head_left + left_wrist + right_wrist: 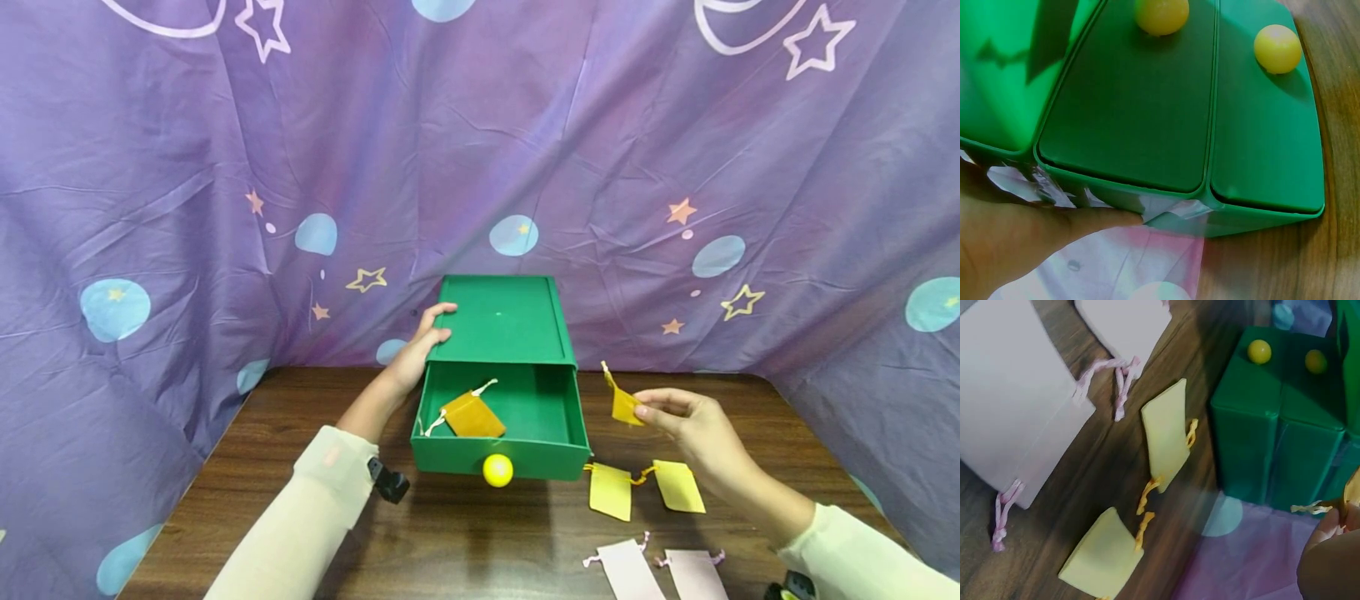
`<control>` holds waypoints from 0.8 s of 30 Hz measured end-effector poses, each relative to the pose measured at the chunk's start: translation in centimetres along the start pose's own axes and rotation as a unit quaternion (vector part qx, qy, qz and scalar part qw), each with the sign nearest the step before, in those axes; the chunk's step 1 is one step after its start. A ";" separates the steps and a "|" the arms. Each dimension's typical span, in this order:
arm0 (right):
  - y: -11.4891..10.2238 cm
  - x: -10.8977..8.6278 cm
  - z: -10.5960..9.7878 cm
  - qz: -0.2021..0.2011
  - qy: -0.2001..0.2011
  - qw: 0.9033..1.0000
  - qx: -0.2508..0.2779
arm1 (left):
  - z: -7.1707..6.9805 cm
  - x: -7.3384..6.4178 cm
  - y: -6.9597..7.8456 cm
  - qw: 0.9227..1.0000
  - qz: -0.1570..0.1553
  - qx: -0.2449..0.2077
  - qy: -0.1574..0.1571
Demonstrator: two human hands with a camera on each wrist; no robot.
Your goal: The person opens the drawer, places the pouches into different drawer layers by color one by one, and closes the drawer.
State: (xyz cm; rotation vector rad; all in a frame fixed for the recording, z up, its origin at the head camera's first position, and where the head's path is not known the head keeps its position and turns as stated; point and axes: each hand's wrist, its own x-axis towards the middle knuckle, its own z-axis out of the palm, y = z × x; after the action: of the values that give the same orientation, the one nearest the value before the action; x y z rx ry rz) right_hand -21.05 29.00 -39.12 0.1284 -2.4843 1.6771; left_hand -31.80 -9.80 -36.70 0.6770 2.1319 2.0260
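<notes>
A green drawer cabinet point(498, 321) stands at the back of the table, its top drawer point(457, 458) pulled out. My left hand point(420, 354) rests against the cabinet's left side, fingertips over the top edge; the left wrist view shows the thumb point(1097, 219) lying along the side. Inside the drawer lies a mustard-yellow drawstring pouch point(474, 415) with pale cords. My right hand point(690, 425) pinches a similar mustard pouch point(624, 406) between thumb and fingers, raised to the right of the drawer. A round yellow knob point(498, 470) sits on the drawer front.
Two pale yellow pouches point(611, 492) point(678, 486) with orange cords lie right of the drawer. Two pale pink pouches point(632, 571) point(696, 575) lie nearer the front. Lower drawers point(1266, 137) are closed. A purple patterned cloth point(480, 150) hangs behind the wooden table point(285, 467).
</notes>
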 end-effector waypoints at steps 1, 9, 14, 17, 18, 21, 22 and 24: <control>-0.2 -0.1 0.1 0.000 -0.002 1.000 -0.003 | 0.0 0.0 0.0 1.000 0.001 0.000 -0.001; -1.6 -0.5 0.5 0.004 -0.007 1.000 -0.013 | 0.0 0.0 0.0 1.000 0.002 0.005 0.000; -2.6 -0.9 0.8 -0.003 -0.010 1.000 0.002 | 0.0 0.1 -0.1 1.000 0.002 0.003 0.002; -3.2 -1.1 1.1 -0.014 -0.013 1.000 0.006 | 0.0 0.0 -0.1 1.000 0.002 0.005 0.003; -3.4 -1.2 1.2 -0.016 -0.013 1.000 0.010 | 0.0 0.0 -0.1 1.000 0.003 0.006 0.002; -3.9 -1.3 1.4 -0.025 -0.014 0.999 0.017 | 0.0 0.0 0.0 1.000 0.003 0.006 0.002; -4.0 -1.3 1.5 -0.027 -0.015 0.999 0.019 | 0.0 0.0 0.0 1.000 0.003 0.005 0.002; -4.3 -1.5 1.7 -0.027 -0.017 0.999 0.027 | 0.0 0.0 0.0 1.000 0.002 0.000 0.001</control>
State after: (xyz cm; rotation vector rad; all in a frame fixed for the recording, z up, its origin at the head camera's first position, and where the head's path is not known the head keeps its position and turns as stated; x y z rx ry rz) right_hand -19.09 25.80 -36.05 0.2311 -2.4365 1.7358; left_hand -31.79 -9.76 -36.72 0.6814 2.1336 2.0295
